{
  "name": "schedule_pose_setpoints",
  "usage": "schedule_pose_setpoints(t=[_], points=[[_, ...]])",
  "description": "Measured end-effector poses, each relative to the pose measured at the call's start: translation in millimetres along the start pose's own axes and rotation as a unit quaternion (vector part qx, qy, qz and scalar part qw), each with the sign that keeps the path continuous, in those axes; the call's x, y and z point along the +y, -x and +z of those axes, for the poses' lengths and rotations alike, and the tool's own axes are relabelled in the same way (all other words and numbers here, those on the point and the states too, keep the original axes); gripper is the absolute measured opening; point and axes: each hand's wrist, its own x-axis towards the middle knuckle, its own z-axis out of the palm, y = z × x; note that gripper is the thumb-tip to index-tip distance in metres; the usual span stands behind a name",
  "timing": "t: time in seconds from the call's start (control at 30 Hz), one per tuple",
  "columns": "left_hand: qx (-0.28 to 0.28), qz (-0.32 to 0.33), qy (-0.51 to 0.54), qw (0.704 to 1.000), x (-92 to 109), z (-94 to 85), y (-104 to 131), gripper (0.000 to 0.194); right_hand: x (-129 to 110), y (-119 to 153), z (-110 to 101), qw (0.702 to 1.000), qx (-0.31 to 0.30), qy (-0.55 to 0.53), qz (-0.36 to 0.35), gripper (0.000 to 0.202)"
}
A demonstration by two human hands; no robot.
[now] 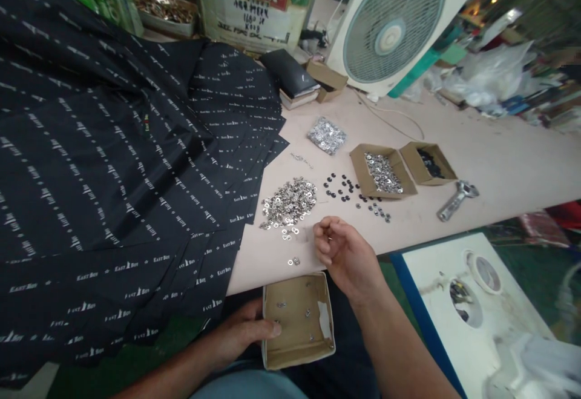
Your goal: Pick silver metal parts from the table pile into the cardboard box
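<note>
brown cardboard shows in the lap, where the person's left hand (pixel 247 332) grips an open box (pixel 295 350) by its left wall, thumb over the rim and fingers outside. the open box sits just past the near table edge, a few small metal pieces lying loose on its floor and a pale patch on its right side. the right hand (pixel 347 253) hovers over the edge of the tabletop (pixel 512 163), above the box's upper right corner, its fingers curled toward the palm; whether they pinch anything, one cannot tell.

beyond the box, two metal rings (pixel 294 261) lie near the table edge, and farther in spreads a pile of metal snaps (pixel 293 199). a strip of pale surface runs between that pile and the scattered black discs (pixel 342 188) to its right. farther right, two cardboard boxes stand side by side: one with metal parts (pixel 384 172), the other with black parts (pixel 431 163). a wrench (pixel 456 201) lies beside them, inside the near edge, with tabletop stretching off to its right. a clear bag (pixel 327 135) rests behind the discs. dark printed fabric (pixel 172 163) covers the left side, its edges coming near the pile, and a fan (pixel 393 29) stands at the back.
</note>
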Motion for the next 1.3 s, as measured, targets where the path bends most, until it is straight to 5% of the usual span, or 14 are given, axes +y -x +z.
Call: schedule_pose_setpoints(t=[0.1, 0.2, 0.27, 0.37, 0.87, 1.03, 1.17, 1.3], points=[[0.004, 0.000, 0.002, 1.000, 0.4, 1.1, 0.4, 0.055, -0.7, -1.4, 5.4, 0.976, -0.011, 0.204, -0.076, 0.019], [0.007, -0.002, 0.004, 1.000, 0.8, 1.9, 0.0, 0.056, 2.1, -1.5, 11.5, 0.896, -0.046, 0.401, -0.183, 0.016], [0.007, 0.000, 0.004, 1.000, 0.9, 1.9, -0.7, 0.057, 5.8, -1.7, 13.5, 0.859, -0.060, 0.456, -0.225, 0.020], [0.006, 0.000, 0.002, 1.000, 0.2, 1.1, -1.5, 0.059, 11.2, -1.4, 12.4, 0.845, -0.059, 0.480, -0.226, 0.018], [0.014, 0.002, -0.002, 1.000, -1.0, 0.2, -1.3, 0.057, 0.6, 4.9, 3.3, 0.915, -0.018, 0.379, -0.138, 0.015], [0.009, -0.001, -0.004, 1.000, -0.3, -1.1, -0.9, 0.057, -0.4, 5.7, -6.4, 0.995, 0.021, 0.094, -0.030, 0.019], [-0.002, -0.001, -0.002, 1.000, 2.6, 1.4, -0.8, 0.056, -1.7, 1.5, -10.2, 0.996, 0.016, -0.083, 0.023, 0.022], [0.006, -0.007, -0.001, 1.000, 2.5, 2.4, -1.7, 0.056, -2.1, 0.6, -7.2, 0.999, 0.007, 0.044, -0.004, 0.018]])
